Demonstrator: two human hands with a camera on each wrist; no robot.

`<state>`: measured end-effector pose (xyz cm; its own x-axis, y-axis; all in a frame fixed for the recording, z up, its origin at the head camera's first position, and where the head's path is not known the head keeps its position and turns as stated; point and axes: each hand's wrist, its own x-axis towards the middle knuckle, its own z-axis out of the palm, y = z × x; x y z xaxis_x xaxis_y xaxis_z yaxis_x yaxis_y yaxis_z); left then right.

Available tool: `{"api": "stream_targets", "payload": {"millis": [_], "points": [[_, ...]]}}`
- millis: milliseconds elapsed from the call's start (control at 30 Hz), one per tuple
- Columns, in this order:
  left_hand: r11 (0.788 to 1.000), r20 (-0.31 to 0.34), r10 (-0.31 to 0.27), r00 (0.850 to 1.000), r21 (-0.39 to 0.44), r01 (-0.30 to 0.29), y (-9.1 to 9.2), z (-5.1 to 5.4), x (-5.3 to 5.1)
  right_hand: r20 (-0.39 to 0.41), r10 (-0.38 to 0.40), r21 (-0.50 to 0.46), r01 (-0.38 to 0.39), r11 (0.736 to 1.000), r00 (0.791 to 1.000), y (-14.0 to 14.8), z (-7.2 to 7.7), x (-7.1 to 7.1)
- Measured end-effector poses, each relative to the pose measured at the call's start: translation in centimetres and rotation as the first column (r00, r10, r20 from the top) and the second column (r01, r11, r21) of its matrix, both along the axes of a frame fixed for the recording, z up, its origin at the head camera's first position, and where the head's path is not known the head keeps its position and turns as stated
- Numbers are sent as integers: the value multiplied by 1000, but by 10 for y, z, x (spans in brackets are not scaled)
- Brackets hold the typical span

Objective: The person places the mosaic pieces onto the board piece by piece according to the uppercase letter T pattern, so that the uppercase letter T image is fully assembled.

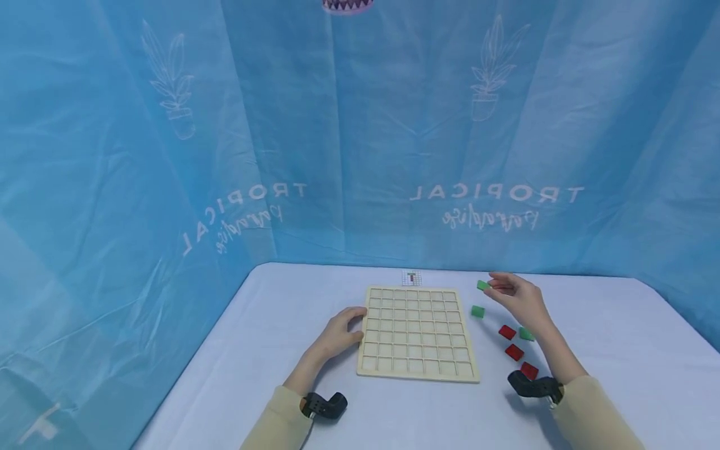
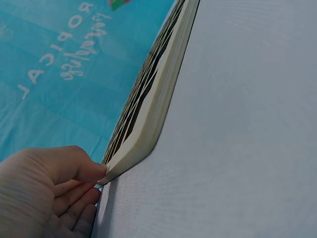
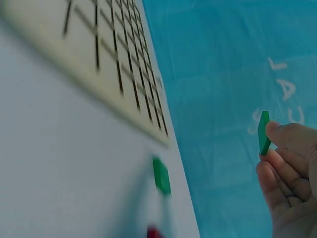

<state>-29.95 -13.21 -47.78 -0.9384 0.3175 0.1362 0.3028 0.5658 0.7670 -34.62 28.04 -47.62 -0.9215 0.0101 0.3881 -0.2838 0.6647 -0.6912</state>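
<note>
Green tile pinched above the table, board touched at its left edge

A green tile [image 3: 264, 133] is held in the air to the right of the board's far right corner. It is gripped by the right hand [image 1: 520, 301] between the thumb and the fingertips, and in the right wrist view it is seen on edge against the blue backdrop; the lower fingers are curled loosely beneath it.

The pale board [image 1: 414, 337], divided into rows of square cells, is laid flat on the table. Its left edge is touched by the thumb and fingertips of the left hand [image 1: 336, 334]; the fingers are relaxed and slightly bent, with a gap left between thumb and forefinger.

Beside the board's right edge, a second green tile [image 1: 477, 311] is set on the table. Farther right, a third green tile [image 1: 526, 334] is partly covered by the right forearm. Near it, three red tiles are spread in a slanting line: a far one [image 1: 507, 332], a middle one [image 1: 514, 352] and a near one [image 1: 529, 370], none of them touching.

Just beyond the board's far edge, a small printed grid [image 1: 412, 278] is seen. A black device is worn on each wrist, below a pale sleeve. The table [image 1: 304, 294] is covered in white and is backed by a blue curtain [image 1: 365, 137], on which mirrored lettering and potted plants are printed.
</note>
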Motion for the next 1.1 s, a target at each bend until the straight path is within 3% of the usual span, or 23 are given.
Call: {"api": "stream_targets", "payload": {"millis": [167,267,500,633,900,1100], "points": [[1000,15,-4,1000,2,4,-3,3,4,42,89,-69,-86,994,995,-63,32,1],[1000,24,-7,1000,7,7,-2,4,4,61,162,-95,-156,983,985,-87,42,-1],[1000,3,-24,1000,11,24,-2,4,4,90,227,-160,-211,964,970,-125,33,-13],[1000,3,-16,1000,5,16,-4,3,2,68,267,-153,-254,955,961,-141,25,-16],[1000,-2,-9,1000,4,9,-4,2,1,93,324,-184,-303,935,942,-165,11,-15],[1000,3,-22,1000,12,22,-4,0,1,114,318,-139,-302,943,941,-170,-7,-15]]}}
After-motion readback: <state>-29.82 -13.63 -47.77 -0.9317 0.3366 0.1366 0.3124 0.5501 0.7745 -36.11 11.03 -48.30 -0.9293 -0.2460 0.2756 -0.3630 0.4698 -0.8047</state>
